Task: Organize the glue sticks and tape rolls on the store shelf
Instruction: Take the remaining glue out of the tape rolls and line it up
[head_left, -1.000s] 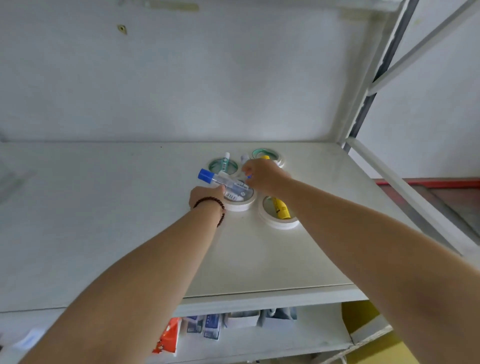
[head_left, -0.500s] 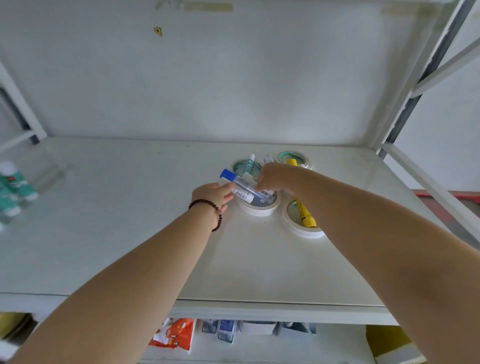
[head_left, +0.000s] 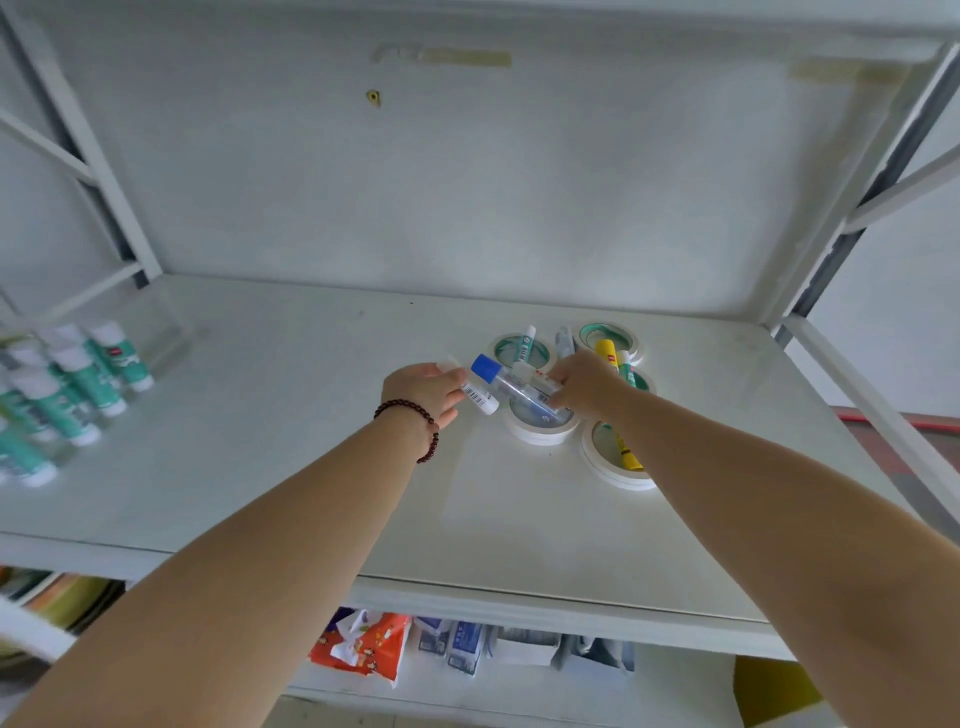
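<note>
- A white metal shelf (head_left: 291, 467) with a white back wall fills the view; its front edge and the middle of the board are bare, with open room between the two groups of goods.
- Below the front edge, a lower shelf holds an orange-red packet (head_left: 363, 644) and small blue-and-white boxes (head_left: 457, 649).
- At the left edge stands a blurred group of green-and-white glue bottles (head_left: 72, 384), upright, beside a clear plastic stand (head_left: 161, 332).
- Toward the back right corner lie flat white tape rolls (head_left: 543, 435), close together; several have glue sticks lying or leaning in their centre holes, among them a yellow glue stick (head_left: 607, 351) in a far roll.
- The right hand (head_left: 584, 387) is closed on the lower end of a clear blue-capped glue stick (head_left: 506, 382), held over the nearest-left roll.
- The left hand (head_left: 426, 387), with a dark bead bracelet (head_left: 415, 426) on its wrist, pinches a small white glue stick with a barcode (head_left: 480, 397), just beside the blue-capped one.
</note>
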